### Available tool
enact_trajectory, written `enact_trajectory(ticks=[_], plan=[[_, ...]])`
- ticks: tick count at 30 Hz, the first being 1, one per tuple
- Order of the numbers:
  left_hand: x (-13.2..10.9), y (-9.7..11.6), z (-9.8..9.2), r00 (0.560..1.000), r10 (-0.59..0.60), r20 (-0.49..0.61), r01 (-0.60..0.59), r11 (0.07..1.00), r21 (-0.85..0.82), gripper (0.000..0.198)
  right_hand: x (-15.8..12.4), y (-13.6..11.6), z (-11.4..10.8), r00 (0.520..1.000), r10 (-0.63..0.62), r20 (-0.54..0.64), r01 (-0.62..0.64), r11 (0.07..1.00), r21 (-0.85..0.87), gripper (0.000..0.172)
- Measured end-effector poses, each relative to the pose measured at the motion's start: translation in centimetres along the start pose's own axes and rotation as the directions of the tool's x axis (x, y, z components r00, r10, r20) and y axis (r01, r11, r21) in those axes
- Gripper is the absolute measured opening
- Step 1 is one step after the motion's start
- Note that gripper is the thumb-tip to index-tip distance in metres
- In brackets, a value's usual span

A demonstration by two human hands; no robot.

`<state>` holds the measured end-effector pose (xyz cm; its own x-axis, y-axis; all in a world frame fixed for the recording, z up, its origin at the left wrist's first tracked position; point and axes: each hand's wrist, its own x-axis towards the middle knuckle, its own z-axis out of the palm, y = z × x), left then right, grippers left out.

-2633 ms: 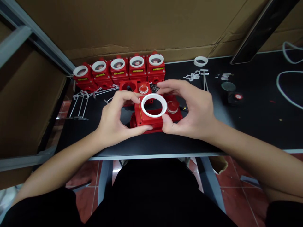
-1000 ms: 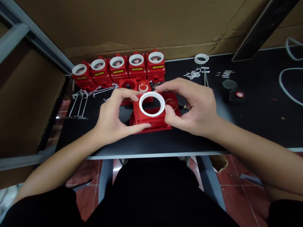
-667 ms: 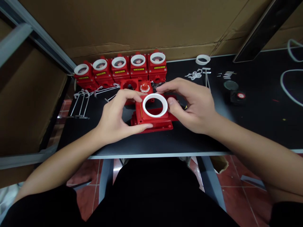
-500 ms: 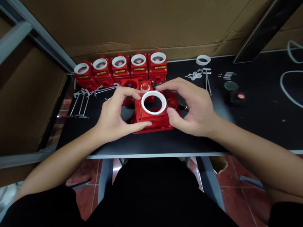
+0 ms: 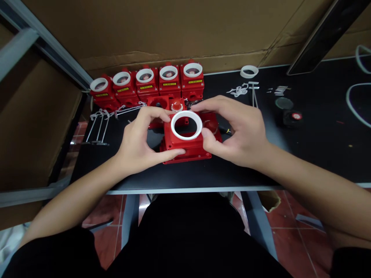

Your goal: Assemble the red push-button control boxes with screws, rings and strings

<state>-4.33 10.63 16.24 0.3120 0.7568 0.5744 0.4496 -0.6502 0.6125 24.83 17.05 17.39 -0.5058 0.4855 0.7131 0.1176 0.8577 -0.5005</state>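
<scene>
My left hand point(image 5: 139, 143) grips a red housing cover point(image 5: 171, 144) from the left, thumb along its near edge and fingers at its far edge. On the cover's round opening sits a white ring point(image 5: 173, 129), slightly tilted. My right hand point(image 5: 234, 129) holds the ring from the right, its thumb against the right rim and its index finger by the far rim. Below the cover lies a red housing base point(image 5: 203, 155) on the black table. Just behind are a red part with a round opening point(image 5: 159, 101) and a small red button piece point(image 5: 176, 105), both partly hidden.
Several finished-looking red boxes with white rings point(image 5: 145, 83) line the back left. T-shaped metal rods point(image 5: 100, 129) lie at left, another rod point(image 5: 254, 92) at right. White cords point(image 5: 239, 90), spare white rings point(image 5: 249, 72), a glass disc point(image 5: 284, 103) and a black part point(image 5: 291, 119) lie on the right.
The white ring has shifted slightly left on the cover, and my right thumb has moved with it against the rim. My left hand keeps its hold.
</scene>
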Motion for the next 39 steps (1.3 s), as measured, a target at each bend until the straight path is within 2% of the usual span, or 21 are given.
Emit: enact_trajectory(ticks=[4,7,14,17,24,29,31,39], plan=[[0.0,-0.1,0.1,0.998,0.059,0.007,-0.059,0.998,0.03,0.075,0.1,0.7,0.2,0.998,-0.045,-0.038,0.045,0.999,0.001,0.044],[0.1,-0.1,0.0,0.999,0.035,0.021,-0.036,0.998,0.043,0.075,0.1,1.0,0.1,0.999,-0.048,-0.005,0.048,0.999,-0.018,0.042],[0.2,-0.1,-0.1,1.0,0.031,-0.001,-0.031,0.997,0.071,0.075,-0.2,0.6,-0.1,0.997,-0.033,0.067,0.036,0.998,-0.043,0.06],[0.2,-0.1,0.1,0.998,0.059,-0.015,-0.058,0.997,0.051,0.075,-0.4,0.4,0.2,0.998,-0.035,0.051,0.04,0.996,-0.083,0.062],[0.1,0.1,0.2,1.0,0.016,-0.004,-0.016,0.999,0.029,0.072,-0.2,-0.3,0.2,0.999,0.029,0.022,-0.028,0.998,-0.048,0.053],[-0.1,0.1,0.1,0.999,0.043,0.011,-0.043,0.998,0.038,0.078,0.0,0.3,0.1,0.998,-0.048,-0.043,0.047,0.999,-0.025,0.048],[-0.1,0.0,0.0,0.999,0.027,0.02,-0.028,0.998,0.059,0.077,0.0,0.6,0.2,0.997,-0.063,-0.035,0.062,0.997,-0.039,0.046],[0.2,-0.2,-0.1,0.997,0.075,0.009,-0.075,0.996,0.048,0.081,-0.4,1.2,0.1,0.993,-0.098,0.069,0.102,0.993,-0.054,0.066]])
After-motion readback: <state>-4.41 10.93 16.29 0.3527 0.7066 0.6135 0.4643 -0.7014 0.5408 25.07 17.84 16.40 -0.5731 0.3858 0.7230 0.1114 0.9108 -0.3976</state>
